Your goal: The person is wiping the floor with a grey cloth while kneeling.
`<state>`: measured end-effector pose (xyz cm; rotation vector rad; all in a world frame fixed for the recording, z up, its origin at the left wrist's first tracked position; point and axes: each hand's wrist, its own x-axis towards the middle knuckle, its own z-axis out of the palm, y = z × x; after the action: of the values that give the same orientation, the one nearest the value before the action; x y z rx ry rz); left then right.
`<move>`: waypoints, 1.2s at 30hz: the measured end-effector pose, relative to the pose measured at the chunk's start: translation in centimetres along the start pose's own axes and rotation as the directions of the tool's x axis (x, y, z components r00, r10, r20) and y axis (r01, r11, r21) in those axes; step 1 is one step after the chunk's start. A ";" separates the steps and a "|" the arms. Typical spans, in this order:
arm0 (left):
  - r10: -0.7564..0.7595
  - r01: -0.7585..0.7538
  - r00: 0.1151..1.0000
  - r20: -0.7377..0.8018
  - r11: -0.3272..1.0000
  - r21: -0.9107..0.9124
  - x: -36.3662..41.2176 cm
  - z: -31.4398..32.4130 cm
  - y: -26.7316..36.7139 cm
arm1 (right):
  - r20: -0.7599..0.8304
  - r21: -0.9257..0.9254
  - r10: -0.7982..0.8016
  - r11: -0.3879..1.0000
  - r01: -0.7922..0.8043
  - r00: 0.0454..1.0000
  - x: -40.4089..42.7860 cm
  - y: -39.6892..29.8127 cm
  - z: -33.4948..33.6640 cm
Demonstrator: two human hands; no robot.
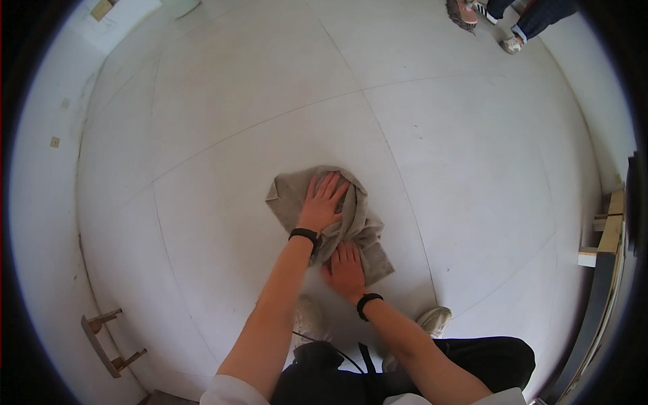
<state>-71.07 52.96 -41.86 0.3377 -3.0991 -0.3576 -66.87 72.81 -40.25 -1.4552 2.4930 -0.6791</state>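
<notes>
A grey-brown cloth (354, 202) lies rumpled on the pale floor, its folds bunched toward the right and one corner spread out at lower right. My left hand (322, 202) presses palm down on its upper part, fingers extended and apart. Closer to me, my right hand (347, 268) rests flat on the lower folds, thumb out to the side and fingertips against a fold. Both wrists wear black bands. The floor under the cloth is hidden.
My shoes (436, 320) stand just behind the cloth. A small wooden stool (101, 347) lies on its side by the left wall. Wooden-edged furniture (610, 238) lines the right wall. At top right are another person's legs (539, 23) beside a pink mop head (463, 14).
</notes>
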 end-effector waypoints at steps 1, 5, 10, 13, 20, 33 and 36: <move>0.014 -0.014 0.999 -0.034 1.000 -0.002 0.1 0.2 -0.1 | -0.015 0.003 -0.003 1.000 0.003 1.000 0.1 0.0 -0.1; 0.019 -0.021 0.996 -0.090 1.000 -0.019 -0.3 0.5 -0.7 | -0.034 0.027 -0.021 0.999 0.022 0.999 0.1 -0.3 0.1; 0.006 -0.006 1.000 -0.002 1.000 0.009 -0.3 0.0 0.0 | -0.026 -0.013 -0.021 1.000 0.021 0.999 -0.3 -0.3 -0.1; 0.005 -0.005 1.000 -0.016 1.000 0.007 0.0 0.0 -0.3 | -0.033 -0.008 -0.003 1.000 0.003 0.999 0.3 0.0 0.1; 0.024 -0.019 0.998 -0.055 0.996 0.083 -0.5 -0.2 -0.2 | -0.048 -0.023 -0.006 1.000 0.005 0.999 0.1 -0.5 -0.1; -0.008 0.008 1.000 -0.023 1.000 0.000 0.4 0.0 0.0 | 0.025 0.012 0.011 1.000 -0.012 1.000 0.2 0.4 0.2; 0.002 -0.004 0.998 -0.064 1.000 -0.024 0.2 0.2 0.0 | 0.003 0.008 0.011 1.000 -0.011 1.000 0.1 0.1 0.6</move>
<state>-71.25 52.97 -42.11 0.3372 -3.0294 -0.3766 -66.76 72.59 -40.80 -1.4373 2.4917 -0.6841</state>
